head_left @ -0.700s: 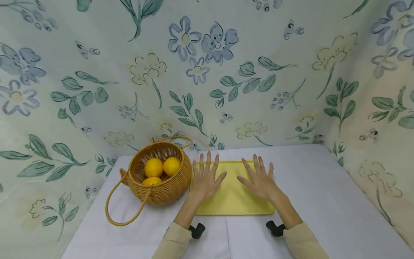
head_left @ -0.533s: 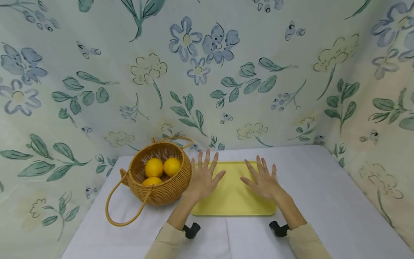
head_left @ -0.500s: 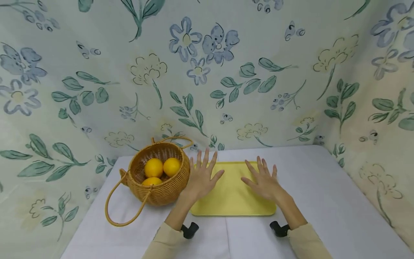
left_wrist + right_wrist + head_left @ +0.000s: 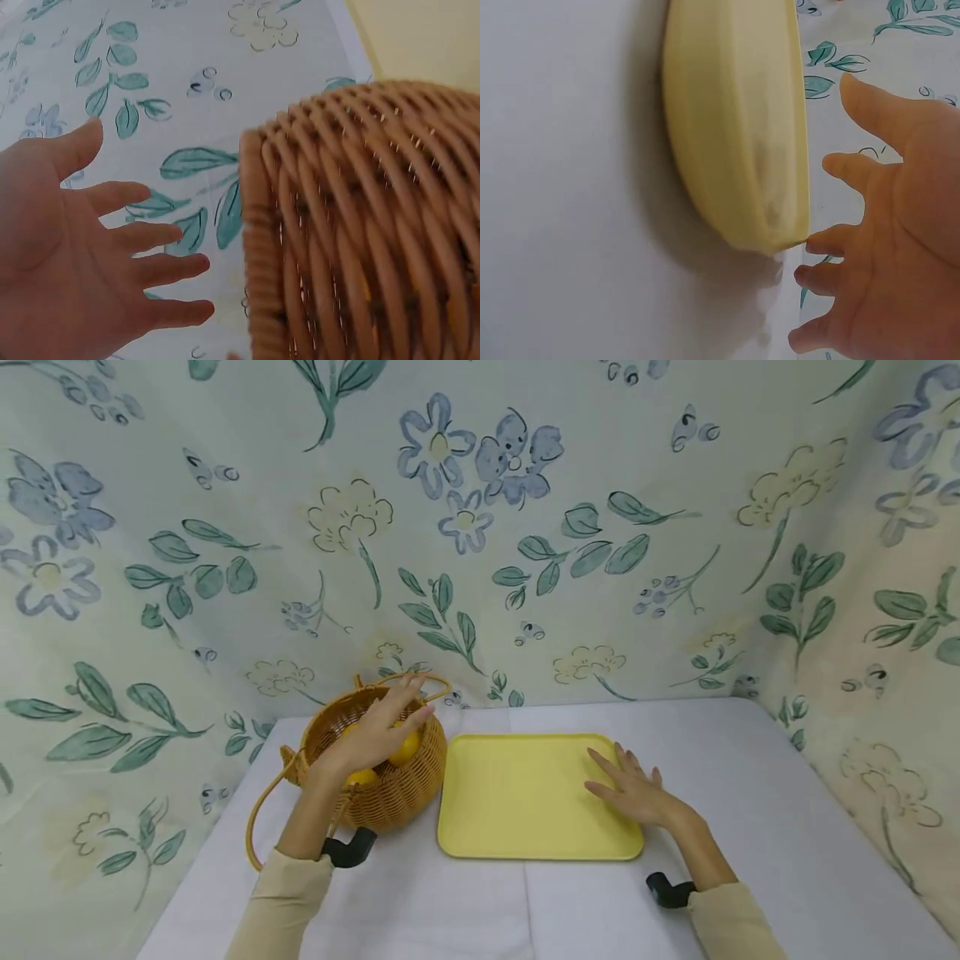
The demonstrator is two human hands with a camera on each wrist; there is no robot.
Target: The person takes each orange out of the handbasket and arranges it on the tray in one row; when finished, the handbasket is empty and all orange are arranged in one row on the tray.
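Note:
In the head view a round wicker basket (image 4: 408, 789) stands at the left, with oranges (image 4: 407, 748) in it, partly hidden behind my hand. My left hand (image 4: 371, 737) hovers over the basket with its fingers straight, holding nothing. The left wrist view shows that palm beside the woven basket wall (image 4: 360, 195). A flat yellow tray (image 4: 517, 797) lies right of the basket. Above its right side hangs my right hand (image 4: 637, 795), fingers spread and holding nothing. Seen from the right wrist, the tray's edge (image 4: 712, 127) appears beside the open palm.
A white cloth (image 4: 480, 910) covers the table. One basket handle (image 4: 258, 827) droops to the left and the other (image 4: 438, 683) rises at the back. Flowered fabric (image 4: 525, 635) hangs behind and at the sides. A black wrist mount (image 4: 351, 848) sits below each hand.
My left hand has moved left from over the tray to over the basket. The right hand has shifted slightly right and down. The tray and basket stay in place.

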